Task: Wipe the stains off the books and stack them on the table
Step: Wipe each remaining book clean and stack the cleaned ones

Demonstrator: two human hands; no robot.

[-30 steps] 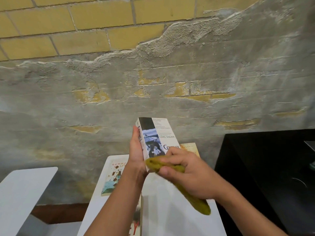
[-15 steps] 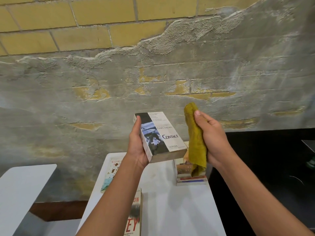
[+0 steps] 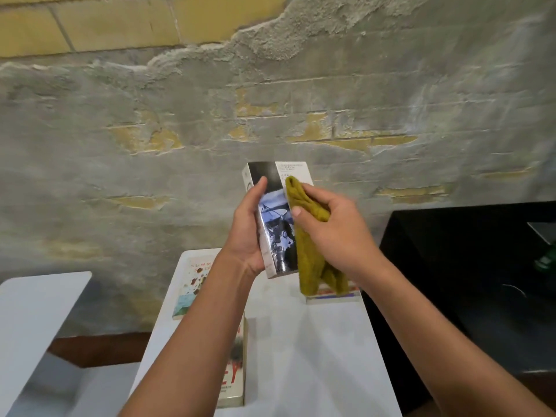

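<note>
Cloth (image 3: 304,203) back on book (image 3: 275,224) cover: right hand (image 3: 334,233) fingers pinch it, left hand (image 3: 248,233) fingers grip spine; wiping resumes.

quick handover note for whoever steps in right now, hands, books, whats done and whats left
Left hand grips the paperback upright above the white table.
Right hand holds the yellow cloth against its cover, mid-wipe.
Small stack sits far right on the table, behind the cloth.
Two books lie flat at left: one far, one near.
Left: finish this wipe, stack it, do the two flat books.
</note>
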